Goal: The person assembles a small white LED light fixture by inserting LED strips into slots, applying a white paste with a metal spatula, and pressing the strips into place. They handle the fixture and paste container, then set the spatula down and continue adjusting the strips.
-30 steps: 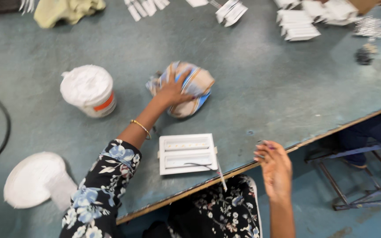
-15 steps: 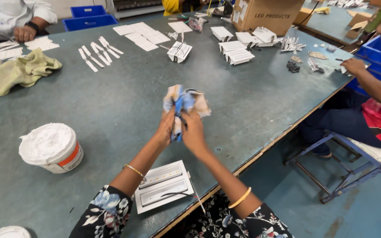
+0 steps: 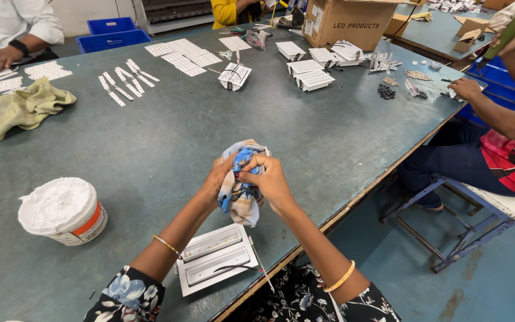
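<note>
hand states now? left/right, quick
Left hand: closed on the blue and beige cloth.
Right hand: closed on the same cloth, fingers pinching its top.

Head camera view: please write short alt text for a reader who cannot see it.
Both hands, left hand and right hand, hold a crumpled blue and white cloth above a grey-green worktable. A white rectangular light fixture lies near the table edge, and a white tub stands to the left.

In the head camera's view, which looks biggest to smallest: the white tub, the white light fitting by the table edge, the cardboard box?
1. Cardboard box, though far off.
2. White tub and white light fitting look alike; unranked, both being near the camera.
</note>
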{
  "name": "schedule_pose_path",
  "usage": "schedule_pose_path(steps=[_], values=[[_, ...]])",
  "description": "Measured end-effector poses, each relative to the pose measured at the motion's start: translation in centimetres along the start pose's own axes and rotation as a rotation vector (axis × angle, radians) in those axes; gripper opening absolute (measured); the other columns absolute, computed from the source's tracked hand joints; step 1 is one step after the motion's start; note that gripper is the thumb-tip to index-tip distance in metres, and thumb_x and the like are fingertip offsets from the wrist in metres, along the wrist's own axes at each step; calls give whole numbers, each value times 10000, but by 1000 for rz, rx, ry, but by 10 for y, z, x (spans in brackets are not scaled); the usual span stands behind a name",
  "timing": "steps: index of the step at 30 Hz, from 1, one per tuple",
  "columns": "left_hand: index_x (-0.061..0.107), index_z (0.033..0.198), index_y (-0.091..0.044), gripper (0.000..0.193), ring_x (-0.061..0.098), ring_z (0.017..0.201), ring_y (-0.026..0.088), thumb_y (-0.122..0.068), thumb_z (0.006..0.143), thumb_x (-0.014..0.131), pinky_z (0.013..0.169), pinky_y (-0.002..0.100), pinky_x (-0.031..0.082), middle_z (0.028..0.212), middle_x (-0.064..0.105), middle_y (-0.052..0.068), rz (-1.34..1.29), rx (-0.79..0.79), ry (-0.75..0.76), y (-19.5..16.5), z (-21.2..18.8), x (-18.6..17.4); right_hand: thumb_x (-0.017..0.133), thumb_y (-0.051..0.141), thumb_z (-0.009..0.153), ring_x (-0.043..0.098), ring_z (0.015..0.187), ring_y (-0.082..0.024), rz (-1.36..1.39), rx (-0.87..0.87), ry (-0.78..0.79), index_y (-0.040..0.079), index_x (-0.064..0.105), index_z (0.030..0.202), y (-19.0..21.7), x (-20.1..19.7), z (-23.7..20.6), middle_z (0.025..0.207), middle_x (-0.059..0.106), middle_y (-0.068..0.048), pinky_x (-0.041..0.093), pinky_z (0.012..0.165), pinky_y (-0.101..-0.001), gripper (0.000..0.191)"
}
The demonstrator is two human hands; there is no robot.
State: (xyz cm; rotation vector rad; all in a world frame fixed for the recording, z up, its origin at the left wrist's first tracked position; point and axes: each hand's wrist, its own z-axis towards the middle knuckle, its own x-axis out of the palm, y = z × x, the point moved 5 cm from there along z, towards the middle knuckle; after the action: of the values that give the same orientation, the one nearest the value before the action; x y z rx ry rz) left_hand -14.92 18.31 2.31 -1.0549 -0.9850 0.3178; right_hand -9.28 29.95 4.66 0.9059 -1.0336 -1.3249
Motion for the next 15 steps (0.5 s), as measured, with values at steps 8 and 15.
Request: schedule_pose_path(steps=[8,15], values=[[585,1330,-96,516,697,949,158,-457,962,559,833,294,567,1094,724,53,365,-229,-126,2,4,-8,720,114,950,537,588,-73,298,182,-153,94,564,726,-34,-16,9,690,605,0,448,523,-255,273],[528,1328,-79,439,646,984,129,-217,946,692,856,319,541,1093,684,51,527,161,-122,-3,2,10,625,72,976,449,684,-20,-21,-100,-244,93,558,815,-19,-10,-11,742,505,68,382,572,-218,176]])
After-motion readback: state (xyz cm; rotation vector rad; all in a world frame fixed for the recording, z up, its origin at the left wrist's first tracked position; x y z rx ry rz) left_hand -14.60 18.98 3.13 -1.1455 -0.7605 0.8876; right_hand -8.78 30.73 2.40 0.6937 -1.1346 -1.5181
